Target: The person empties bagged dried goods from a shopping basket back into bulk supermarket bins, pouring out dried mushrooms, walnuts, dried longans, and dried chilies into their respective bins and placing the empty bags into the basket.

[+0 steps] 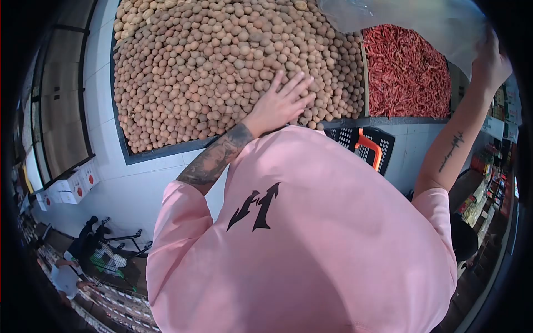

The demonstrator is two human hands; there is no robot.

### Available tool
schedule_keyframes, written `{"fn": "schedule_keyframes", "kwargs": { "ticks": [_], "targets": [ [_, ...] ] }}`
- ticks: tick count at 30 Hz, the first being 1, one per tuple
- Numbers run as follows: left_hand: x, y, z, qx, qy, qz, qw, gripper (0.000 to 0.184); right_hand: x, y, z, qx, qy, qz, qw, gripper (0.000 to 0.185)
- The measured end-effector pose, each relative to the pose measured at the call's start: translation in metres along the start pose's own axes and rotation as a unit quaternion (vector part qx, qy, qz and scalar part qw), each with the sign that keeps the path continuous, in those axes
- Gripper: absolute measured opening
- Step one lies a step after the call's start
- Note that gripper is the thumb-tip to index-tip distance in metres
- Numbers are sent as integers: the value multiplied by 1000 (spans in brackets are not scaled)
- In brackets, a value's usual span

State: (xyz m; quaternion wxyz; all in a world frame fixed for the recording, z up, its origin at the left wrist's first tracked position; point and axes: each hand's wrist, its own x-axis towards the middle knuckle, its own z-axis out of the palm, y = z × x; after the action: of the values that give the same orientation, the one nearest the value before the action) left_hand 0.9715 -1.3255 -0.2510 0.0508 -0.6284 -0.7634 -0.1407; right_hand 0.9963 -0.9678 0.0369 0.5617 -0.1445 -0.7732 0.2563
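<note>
My left hand (pixel 283 102) lies on a heap of round brown fruit (pixel 211 66) that look like dried longans. Its fingers are spread and nothing shows in its grip. Up at the right, my right hand (pixel 491 66) is closed on the edge of a clear plastic bag (pixel 388 12). The bag stretches across the top, over part of the fruit and of the dried red chilies (pixel 408 75) beside them. Some of my right fingers are hidden at the dark edge of the view.
A divider (pixel 365 77) separates fruit and chilies. Below the bin's dark front edge (pixel 166 157) is a black basket (pixel 338 134) with an orange handle (pixel 378 149). White boxes (pixel 75 187) stand at left. A person (pixel 65 277) and a shopping cart (pixel 111 261) are lower left; shelves (pixel 488 194) line the right.
</note>
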Motion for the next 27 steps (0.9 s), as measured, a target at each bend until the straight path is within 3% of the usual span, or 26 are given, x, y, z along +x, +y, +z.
{"fn": "schedule_keyframes", "kwargs": {
  "ticks": [3,5,9,11,13,15,17,19,22,25,27],
  "targets": [
    [18,-17,15,36,19,-7,999,51,-9,16,-18,46,26,49,997,22],
    [32,-26,28,58,70,-4,996,51,-15,24,-31,34,22,45,998,24],
    [53,-44,22,50,71,-5,996,56,-21,34,-58,38,7,39,999,25],
    [51,-39,10,15,64,-1,998,56,-21,50,-80,-63,-35,-6,997,26],
    [53,-26,-2,-22,56,5,998,57,-25,56,-91,-55,-11,21,998,26],
    [54,-12,-11,-73,33,55,995,58,-32,57,-101,-48,13,51,997,26],
    [65,11,-8,-111,9,162,980,53,-40,53,-107,-28,67,135,988,25],
    [82,32,14,-122,-7,293,948,45,-43,78,-131,-35,53,109,992,22],
    [93,42,49,-97,-69,363,924,40,-45,75,-139,27,99,158,982,21],
    [90,38,54,-58,-103,350,929,37,-45,67,-149,-37,122,158,979,20],
    [85,18,51,-46,-68,316,945,36,-54,69,-157,-12,132,157,979,18]
  ]
}}
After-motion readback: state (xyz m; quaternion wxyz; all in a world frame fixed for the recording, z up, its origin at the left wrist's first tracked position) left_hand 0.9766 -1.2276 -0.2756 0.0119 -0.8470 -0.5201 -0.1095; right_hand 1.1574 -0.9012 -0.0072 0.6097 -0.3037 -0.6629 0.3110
